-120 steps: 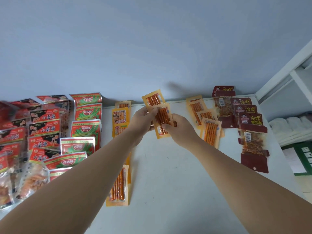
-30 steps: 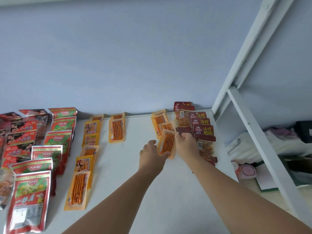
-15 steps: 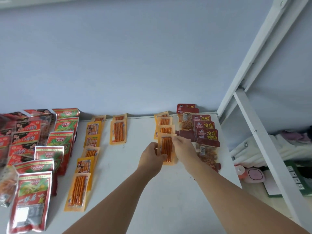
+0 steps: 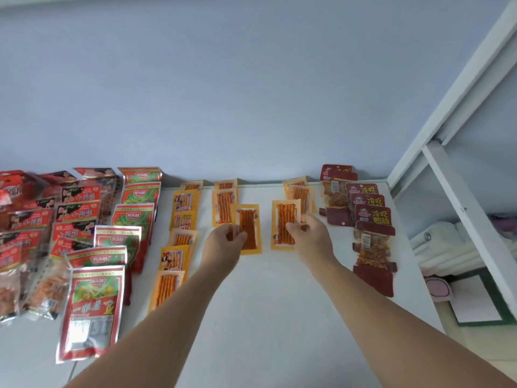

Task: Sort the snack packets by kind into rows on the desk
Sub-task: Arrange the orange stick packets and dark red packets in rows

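Observation:
My left hand point(image 4: 223, 242) pinches an orange stick-snack packet point(image 4: 250, 229) by its lower left edge. My right hand point(image 4: 307, 236) pinches a second orange stick-snack packet point(image 4: 284, 222) by its right side. Both packets hover over the middle of the white desk point(image 4: 265, 303), a small gap between them. More orange packets lie behind: one pair point(image 4: 223, 205) by the left-hand packet, another pair point(image 4: 300, 193) by the right-hand one. A column of orange packets point(image 4: 179, 239) runs down the desk to the left.
Green-and-red packets point(image 4: 131, 217) and red packets point(image 4: 75, 208) form rows at the left. Dark red packets point(image 4: 372, 228) line the right edge. A white shelf frame point(image 4: 458, 197) stands beyond the desk's right edge. The blue wall point(image 4: 251, 93) closes the back.
Both hands were together on one stack near the dark red packets. Now they have drawn apart, each with one orange packet, and the left-hand packet has moved left toward the middle pair.

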